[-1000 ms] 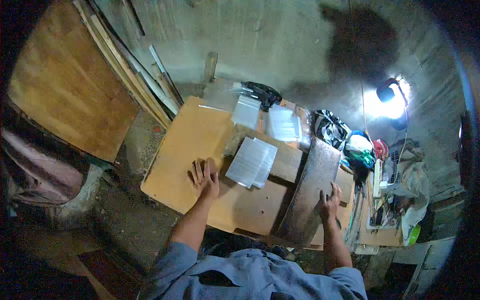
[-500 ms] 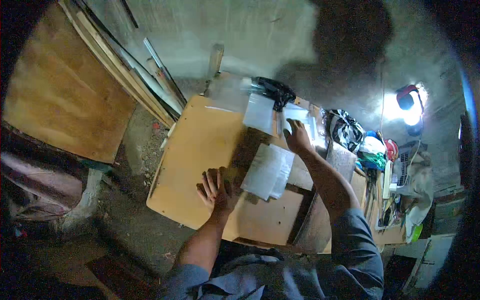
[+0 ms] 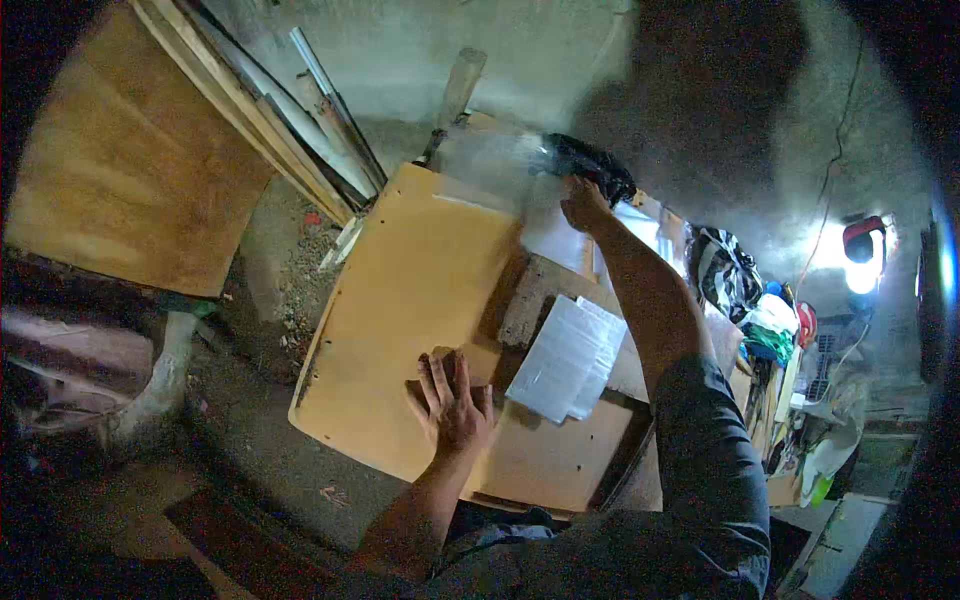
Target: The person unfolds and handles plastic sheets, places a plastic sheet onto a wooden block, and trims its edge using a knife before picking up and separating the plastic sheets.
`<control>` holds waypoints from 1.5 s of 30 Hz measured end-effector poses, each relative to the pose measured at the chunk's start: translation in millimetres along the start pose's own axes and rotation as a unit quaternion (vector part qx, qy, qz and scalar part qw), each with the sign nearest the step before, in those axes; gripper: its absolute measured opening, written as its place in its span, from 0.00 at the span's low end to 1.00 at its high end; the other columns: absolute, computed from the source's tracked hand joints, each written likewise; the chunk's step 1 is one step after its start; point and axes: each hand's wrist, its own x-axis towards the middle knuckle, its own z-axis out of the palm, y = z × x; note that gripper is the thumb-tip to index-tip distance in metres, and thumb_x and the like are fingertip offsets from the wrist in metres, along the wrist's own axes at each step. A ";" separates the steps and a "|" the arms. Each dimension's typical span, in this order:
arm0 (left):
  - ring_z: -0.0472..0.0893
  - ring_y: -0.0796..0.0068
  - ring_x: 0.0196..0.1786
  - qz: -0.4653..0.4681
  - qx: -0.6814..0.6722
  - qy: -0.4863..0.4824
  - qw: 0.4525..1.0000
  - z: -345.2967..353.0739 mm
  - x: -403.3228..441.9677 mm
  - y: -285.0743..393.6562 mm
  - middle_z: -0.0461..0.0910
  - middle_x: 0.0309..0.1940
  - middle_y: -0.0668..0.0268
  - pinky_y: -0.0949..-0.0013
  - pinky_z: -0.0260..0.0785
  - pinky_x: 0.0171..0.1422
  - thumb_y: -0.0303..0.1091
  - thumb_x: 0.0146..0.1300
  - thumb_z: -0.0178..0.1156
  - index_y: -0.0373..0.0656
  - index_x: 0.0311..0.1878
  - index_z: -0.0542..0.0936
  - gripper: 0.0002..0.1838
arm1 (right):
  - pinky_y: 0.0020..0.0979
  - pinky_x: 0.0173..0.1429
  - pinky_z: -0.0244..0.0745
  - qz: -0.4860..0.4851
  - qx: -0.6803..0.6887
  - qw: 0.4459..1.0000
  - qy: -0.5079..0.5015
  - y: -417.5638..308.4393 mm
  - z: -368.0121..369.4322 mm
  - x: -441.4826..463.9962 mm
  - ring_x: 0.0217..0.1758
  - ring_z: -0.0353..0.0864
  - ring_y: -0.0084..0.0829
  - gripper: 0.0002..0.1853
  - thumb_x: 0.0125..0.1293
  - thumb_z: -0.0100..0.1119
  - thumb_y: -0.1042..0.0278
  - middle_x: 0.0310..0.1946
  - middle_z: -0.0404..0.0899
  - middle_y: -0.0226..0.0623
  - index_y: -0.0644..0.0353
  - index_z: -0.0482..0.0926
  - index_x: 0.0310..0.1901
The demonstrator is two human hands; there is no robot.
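Note:
My left hand (image 3: 458, 408) lies with fingers spread on the yellow board (image 3: 390, 300) that tops the table. To its right is a small stack of clear plastic bags (image 3: 560, 360), overlapping unevenly. Farther off, my right hand (image 3: 585, 205) is at more clear plastic bags (image 3: 552, 232), beside a black plastic bag (image 3: 600, 165). Its fingers are curled together; whatever is between them is hidden. A clear plastic sheet or bag (image 3: 485, 170) lies across the board's far edge, to the left of that hand.
A striped black-and-white bag (image 3: 728, 270) and other bundles crowd the right side. A bright lamp (image 3: 862, 270) hangs at the wall. Wooden planks (image 3: 250, 130) and a large plywood sheet (image 3: 130, 160) stand at left. A grey slab (image 3: 535, 300) lies under the bag stack.
My right hand has moved farther away and left, toward the black bag, and its fingers have curled in. My left hand stays spread on the board. The view has shifted slightly.

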 end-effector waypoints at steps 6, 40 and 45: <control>0.45 0.46 0.74 0.001 0.014 -0.011 1.000 0.1 -0.1 -2.2 0.48 0.71 0.48 0.35 0.34 0.71 0.53 0.63 0.49 0.49 0.71 0.57 0.36 | 0.52 0.68 0.59 0.096 -0.028 0.994 -0.053 -18.8 -22.2 2.4 0.66 0.63 0.52 0.33 0.55 0.61 0.55 0.65 0.63 0.45 0.51 0.64 0.63; 0.73 0.68 0.50 0.143 -0.544 -0.127 0.817 4.8 -139.5 90.3 0.76 0.45 0.61 0.64 0.63 0.56 0.48 0.70 0.48 0.36 0.46 0.74 0.21 | 0.38 0.46 0.80 0.332 0.789 0.443 0.267 -8.6 -72.0 -614.7 0.41 0.81 0.30 0.14 0.60 0.63 0.71 0.38 0.79 0.34 0.59 0.74 0.47; 0.72 0.71 0.54 0.159 -0.542 -0.558 0.608 3.4 -238.6 167.4 0.75 0.51 0.64 0.66 0.62 0.63 0.60 0.66 0.48 0.39 0.61 0.70 0.34 | 0.37 0.48 0.78 0.276 0.788 0.453 0.311 -51.4 -82.4 -633.1 0.44 0.80 0.31 0.15 0.60 0.63 0.72 0.41 0.79 0.36 0.61 0.75 0.48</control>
